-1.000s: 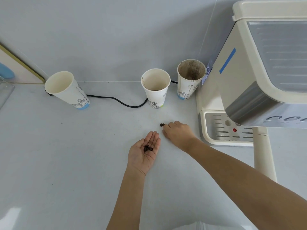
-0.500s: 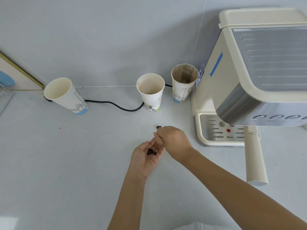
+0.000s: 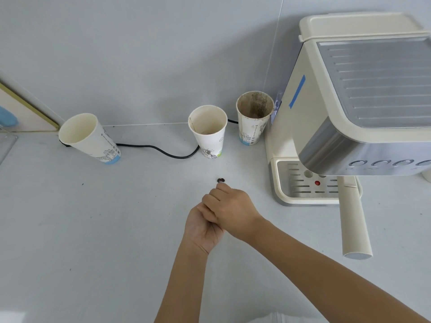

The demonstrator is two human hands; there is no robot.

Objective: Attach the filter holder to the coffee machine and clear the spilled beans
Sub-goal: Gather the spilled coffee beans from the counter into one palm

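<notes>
Two dark coffee beans (image 3: 221, 180) lie on the white counter, just beyond my fingertips. My left hand (image 3: 200, 231) is held palm up and cupped above the counter; the beans it held a moment ago are now hidden. My right hand (image 3: 233, 209) lies over that palm with its fingers bunched down into it, and what they hold is hidden. The cream coffee machine (image 3: 326, 101) stands at the right. The filter holder's cream handle (image 3: 353, 224) sticks out toward me from under the machine's head, above the drip tray (image 3: 283, 198).
Three paper cups stand along the back wall: a leaning one (image 3: 93, 138) at the left, a middle one (image 3: 208, 131), and a coffee-stained one (image 3: 254, 117) beside the machine. A black cable (image 3: 163, 151) runs behind them. Small dark specks dot the counter.
My right hand pulled back from the beans on the counter and came over my left palm, covering the beans there. The view shifted left and down.
</notes>
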